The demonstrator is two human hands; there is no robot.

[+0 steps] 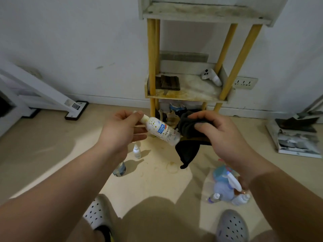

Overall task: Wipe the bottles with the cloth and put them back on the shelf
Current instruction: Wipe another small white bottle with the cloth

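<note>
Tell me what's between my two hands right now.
In the head view, a white bottle spans the gap: left hand holds its neck, its base meets the cloth in the right hand.

White controller [210, 76] nr wall socket [244, 82]; mags [297, 138] on floor [52, 137].

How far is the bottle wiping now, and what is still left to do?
Done: no bottle shows on the middle shelf yet. In hand: the left hand holds a white bottle by its neck; the right hand holds the cloth at its base. Left: a small bottle, a clear bottle and a cluster of bottles stand on the floor, unshelved.
</note>
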